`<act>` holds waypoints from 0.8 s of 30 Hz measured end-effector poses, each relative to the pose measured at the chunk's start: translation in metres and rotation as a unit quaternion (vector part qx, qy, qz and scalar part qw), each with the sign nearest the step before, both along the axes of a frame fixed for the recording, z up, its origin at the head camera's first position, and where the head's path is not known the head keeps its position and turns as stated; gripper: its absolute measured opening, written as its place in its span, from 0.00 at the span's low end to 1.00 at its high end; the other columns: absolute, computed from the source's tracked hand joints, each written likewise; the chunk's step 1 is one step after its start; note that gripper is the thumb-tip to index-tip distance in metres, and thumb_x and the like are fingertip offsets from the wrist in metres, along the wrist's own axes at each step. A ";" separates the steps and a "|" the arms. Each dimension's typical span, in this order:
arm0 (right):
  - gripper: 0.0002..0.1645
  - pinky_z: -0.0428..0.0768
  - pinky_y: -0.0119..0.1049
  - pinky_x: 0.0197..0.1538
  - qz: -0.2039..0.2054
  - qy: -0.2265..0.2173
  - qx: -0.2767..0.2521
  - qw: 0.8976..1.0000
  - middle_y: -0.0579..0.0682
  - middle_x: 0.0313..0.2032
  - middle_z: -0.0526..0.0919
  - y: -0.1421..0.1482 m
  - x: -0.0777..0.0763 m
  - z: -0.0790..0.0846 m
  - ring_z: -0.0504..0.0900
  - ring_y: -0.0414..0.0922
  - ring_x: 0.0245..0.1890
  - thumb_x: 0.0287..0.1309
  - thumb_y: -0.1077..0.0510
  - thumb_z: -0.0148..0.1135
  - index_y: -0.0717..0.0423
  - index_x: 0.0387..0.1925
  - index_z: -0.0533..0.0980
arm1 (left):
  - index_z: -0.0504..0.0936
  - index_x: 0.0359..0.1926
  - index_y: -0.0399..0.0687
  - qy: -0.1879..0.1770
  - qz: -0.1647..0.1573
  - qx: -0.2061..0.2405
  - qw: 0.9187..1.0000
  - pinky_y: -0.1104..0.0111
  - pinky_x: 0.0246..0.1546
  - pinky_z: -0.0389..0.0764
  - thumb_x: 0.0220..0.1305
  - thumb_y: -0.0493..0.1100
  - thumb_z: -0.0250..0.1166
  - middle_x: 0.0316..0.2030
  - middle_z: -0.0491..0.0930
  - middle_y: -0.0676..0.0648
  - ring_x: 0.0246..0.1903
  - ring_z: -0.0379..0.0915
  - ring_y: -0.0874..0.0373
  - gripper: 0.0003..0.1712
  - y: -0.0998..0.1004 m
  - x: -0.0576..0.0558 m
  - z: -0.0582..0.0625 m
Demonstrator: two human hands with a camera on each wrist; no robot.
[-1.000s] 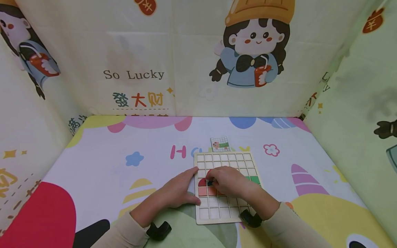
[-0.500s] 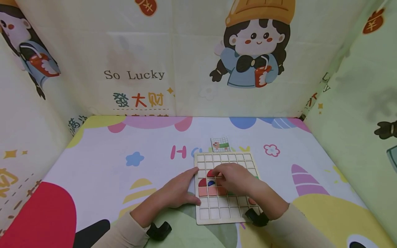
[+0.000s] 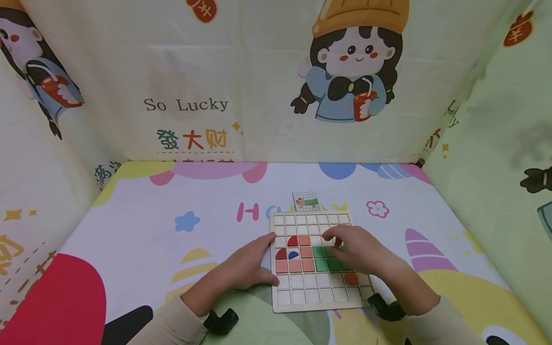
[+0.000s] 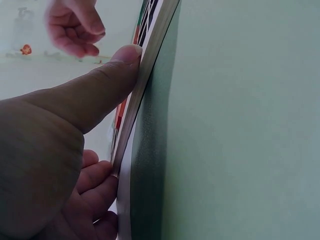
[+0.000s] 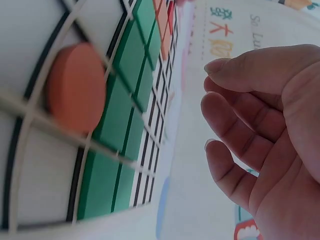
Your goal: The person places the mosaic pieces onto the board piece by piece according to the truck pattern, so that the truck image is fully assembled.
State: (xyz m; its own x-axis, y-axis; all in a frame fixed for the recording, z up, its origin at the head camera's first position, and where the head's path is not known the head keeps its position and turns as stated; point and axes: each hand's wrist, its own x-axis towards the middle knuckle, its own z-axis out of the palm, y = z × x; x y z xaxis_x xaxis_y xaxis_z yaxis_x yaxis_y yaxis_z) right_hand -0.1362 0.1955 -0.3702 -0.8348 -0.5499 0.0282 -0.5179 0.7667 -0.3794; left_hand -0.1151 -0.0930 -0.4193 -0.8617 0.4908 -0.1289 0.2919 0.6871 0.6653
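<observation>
A wooden grid board (image 3: 297, 298) lies on the table. Set in its cells are red quarter-round pieces (image 3: 292, 241), a blue half-round piece (image 3: 293, 255), several salmon squares (image 3: 304, 240) and green squares (image 3: 321, 265). An orange round disc (image 3: 351, 278) sits below the green block, standing proud of its cell in the right wrist view. My left hand (image 3: 247, 263) rests along the board's left edge, thumb and fingers spread apart, thumb tip on the rim. Over the board's right side hovers my right hand (image 3: 360, 247), fingers loosely bent and nothing between them; it hides some cells.
Behind the board's far edge lies a small picture card (image 3: 306, 201) with a grid pattern in similar colours. The table cover (image 3: 129, 225) carries printed shapes. Patterned fabric walls (image 3: 267, 96) enclose the back and both sides.
My right hand has let go of the blue half-round piece, which now sits in its cell. It has moved right, uncovering the salmon and green squares. The left hand stays put.
</observation>
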 end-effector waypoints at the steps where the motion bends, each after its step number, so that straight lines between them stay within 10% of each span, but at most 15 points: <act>1: 0.14 0.81 0.43 0.44 0.002 0.002 -0.003 1.000 0.45 0.41 0.85 0.003 0.001 0.000 0.80 0.41 0.36 0.58 0.66 0.68 0.57 0.47 0.82 | 0.57 0.75 0.41 -0.001 0.001 0.000 1.000 0.50 0.63 0.70 0.47 0.56 0.80 0.68 0.66 0.44 0.65 0.63 0.48 0.61 0.000 0.000 0.000; 24: 0.18 0.77 0.36 0.37 -0.049 0.026 -0.042 0.998 0.43 0.42 0.85 0.054 0.023 -0.004 0.77 0.39 0.36 0.55 0.65 0.71 0.55 0.49 0.82 | 0.57 0.75 0.42 -0.005 0.001 0.001 1.000 0.50 0.63 0.69 0.48 0.56 0.80 0.68 0.66 0.44 0.64 0.63 0.49 0.60 0.001 0.000 -0.002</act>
